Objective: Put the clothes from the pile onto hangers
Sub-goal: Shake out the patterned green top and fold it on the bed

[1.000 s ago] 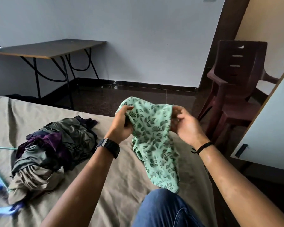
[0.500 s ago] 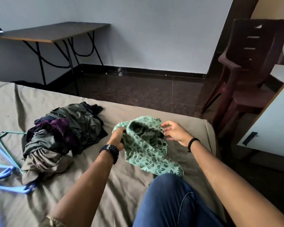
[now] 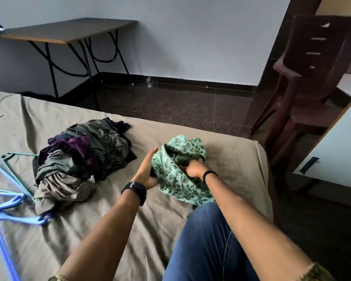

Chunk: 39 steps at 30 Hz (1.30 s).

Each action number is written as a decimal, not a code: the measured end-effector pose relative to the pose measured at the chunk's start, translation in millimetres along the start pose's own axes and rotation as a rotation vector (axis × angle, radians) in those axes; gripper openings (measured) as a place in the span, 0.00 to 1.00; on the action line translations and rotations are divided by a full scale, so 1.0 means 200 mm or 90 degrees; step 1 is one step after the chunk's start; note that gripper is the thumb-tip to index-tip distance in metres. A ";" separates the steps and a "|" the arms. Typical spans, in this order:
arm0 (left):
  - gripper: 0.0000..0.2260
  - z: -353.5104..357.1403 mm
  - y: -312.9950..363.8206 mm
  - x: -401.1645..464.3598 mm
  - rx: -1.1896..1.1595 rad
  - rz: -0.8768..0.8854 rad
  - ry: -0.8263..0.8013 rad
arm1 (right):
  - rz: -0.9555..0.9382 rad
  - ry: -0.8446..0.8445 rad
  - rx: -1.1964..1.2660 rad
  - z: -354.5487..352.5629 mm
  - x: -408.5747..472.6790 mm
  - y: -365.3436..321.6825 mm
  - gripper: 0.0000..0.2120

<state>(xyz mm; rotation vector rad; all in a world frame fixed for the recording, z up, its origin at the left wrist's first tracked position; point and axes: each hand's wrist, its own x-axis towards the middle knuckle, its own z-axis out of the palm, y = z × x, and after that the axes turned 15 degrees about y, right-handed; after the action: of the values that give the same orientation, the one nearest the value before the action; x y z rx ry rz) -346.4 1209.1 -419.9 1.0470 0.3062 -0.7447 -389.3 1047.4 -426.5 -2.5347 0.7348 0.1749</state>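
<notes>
A light green garment (image 3: 179, 175) with a dark leaf print lies bunched on the bed in front of me. My left hand (image 3: 147, 171) grips its left edge, thumb up along the cloth. My right hand (image 3: 193, 169) reaches into the garment's opening, with its fingers hidden inside the fabric. To the left sits the pile of clothes (image 3: 79, 161) in grey, olive and purple. Blue hangers (image 3: 6, 201) and a green hanger (image 3: 14, 165) lie at the bed's left side, partly under the pile.
The bed (image 3: 89, 230) has a creased grey-brown sheet. My knee in blue jeans (image 3: 207, 244) is at the bottom. A dark brown plastic chair (image 3: 304, 82) stands right, beside a white cabinet door (image 3: 336, 155). A folding table (image 3: 69, 31) is by the far wall.
The garment has come down from chest height onto the bed. My right hand has gone from holding its edge to reaching inside it. The view tilted downward, showing more hangers.
</notes>
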 end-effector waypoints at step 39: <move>0.12 0.80 1.11 -0.92 1.025 1.103 0.039 | -0.282 0.075 -0.073 -1.55 -0.62 -0.62 0.21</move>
<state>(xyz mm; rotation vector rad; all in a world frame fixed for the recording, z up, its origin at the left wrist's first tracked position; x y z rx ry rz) -344.6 1208.2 -90.5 2.1707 -1.3116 0.9012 -433.2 1044.1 -73.6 -2.7626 0.1931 -0.0869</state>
